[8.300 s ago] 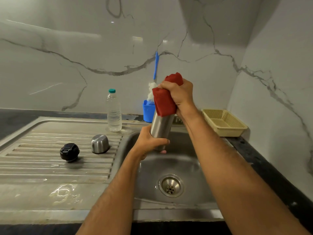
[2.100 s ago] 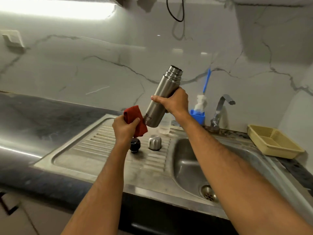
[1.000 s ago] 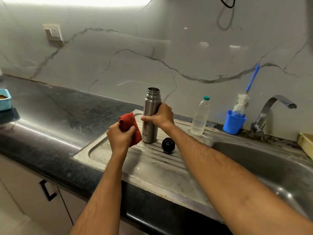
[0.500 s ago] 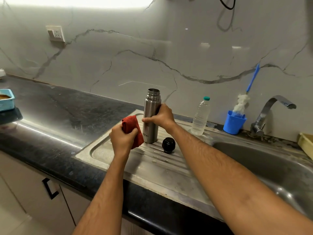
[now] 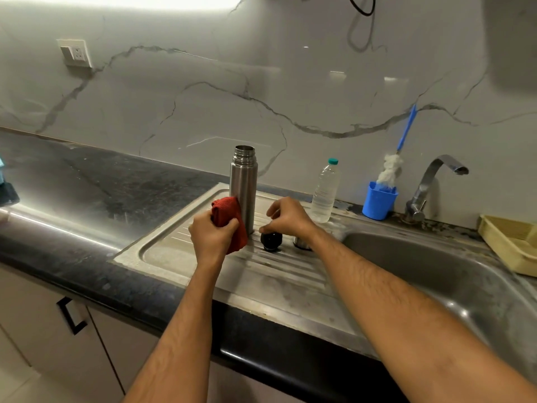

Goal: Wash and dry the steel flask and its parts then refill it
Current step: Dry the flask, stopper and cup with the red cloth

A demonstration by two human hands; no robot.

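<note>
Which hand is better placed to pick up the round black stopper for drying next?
The right hand: it hovers directly above the round black stopper, holding nothing. The left hand grips the red cloth beside the upright steel flask.

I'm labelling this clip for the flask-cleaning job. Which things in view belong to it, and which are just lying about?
Part of the job:
steel flask
black stopper
steel cup
red cloth
water bottle

Lying about:
blue cup with brush
tap
yellow basket
wall socket
</note>
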